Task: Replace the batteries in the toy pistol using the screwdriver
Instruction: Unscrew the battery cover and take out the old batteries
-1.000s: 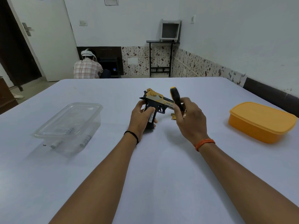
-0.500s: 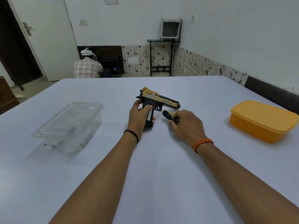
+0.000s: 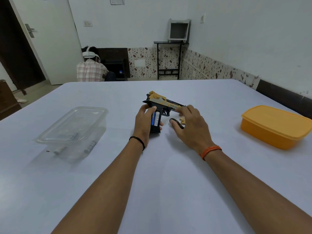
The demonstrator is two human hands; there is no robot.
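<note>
Left hand [image 3: 144, 119] grips the pistol [image 3: 160, 108] by its open handle, batteries [image 3: 156, 119] showing; right hand [image 3: 189, 125] hovers with fingers loosely spread above the screwdriver [image 3: 176, 123] lying on the table [image 3: 160, 166]

A person's left hand [image 3: 145, 120] grips a black-and-gold toy pistol [image 3: 160, 107] upright on a white tabletop [image 3: 168, 174], batteries [image 3: 156, 119] exposed, while the right hand [image 3: 190, 125] hovers beside a screwdriver [image 3: 177, 123].
</note>
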